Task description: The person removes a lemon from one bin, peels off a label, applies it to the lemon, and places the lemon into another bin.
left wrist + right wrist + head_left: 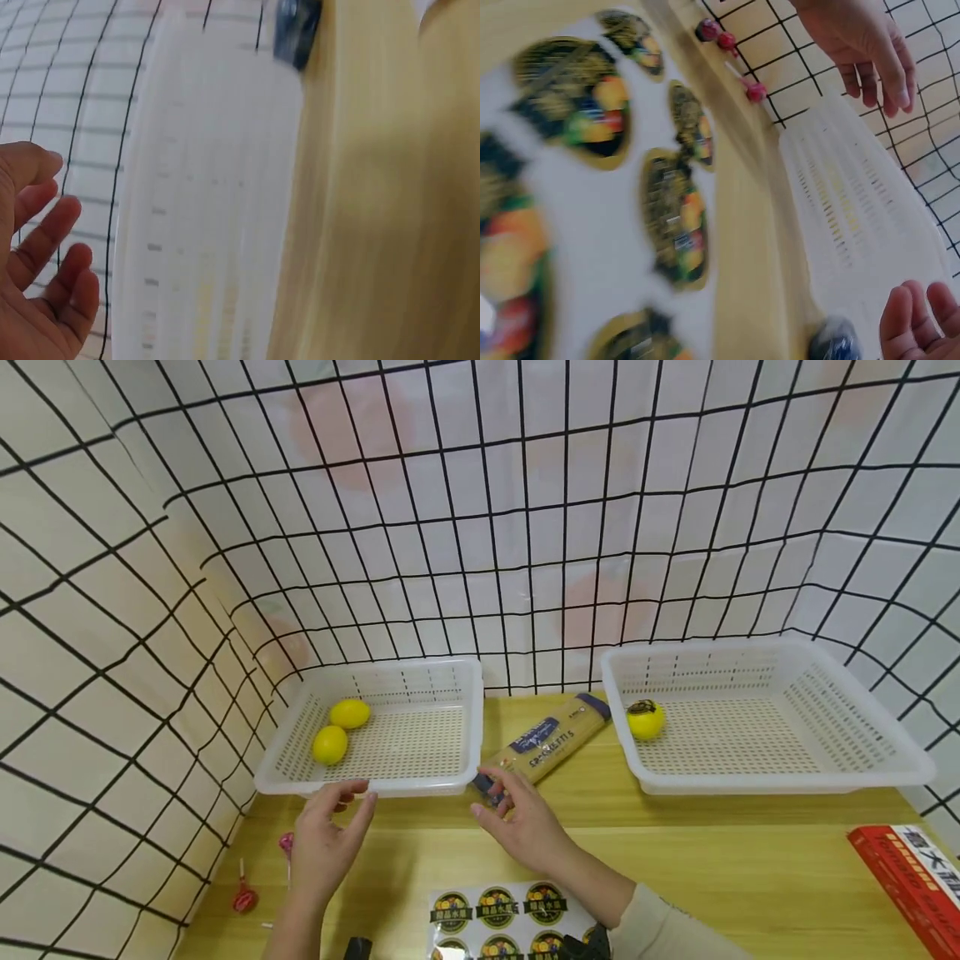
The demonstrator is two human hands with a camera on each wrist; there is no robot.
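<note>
Before the left white basket (375, 787), my left hand (330, 835) is raised with relaxed, loosely bent fingers and nothing in them. Two lemons, one (350, 713) behind the other (330, 745), lie in that basket's left side. My right hand (525, 827) hovers by the basket's front right corner, its loosely bent fingers overlapping the near end of a spaghetti pack (555, 739); it holds nothing. A third lemon (646, 721), bearing a dark round label, sits at the left of the right white basket (780, 783). Below the hands lies a sheet of round fruit stickers (498, 918).
Lollipops, one red (244, 897) and one pink (286, 843), lie at the table's left. A red box (907, 885) is at the right edge. Black wire grid (525, 527) backed with white sheeting closes off the back and sides.
</note>
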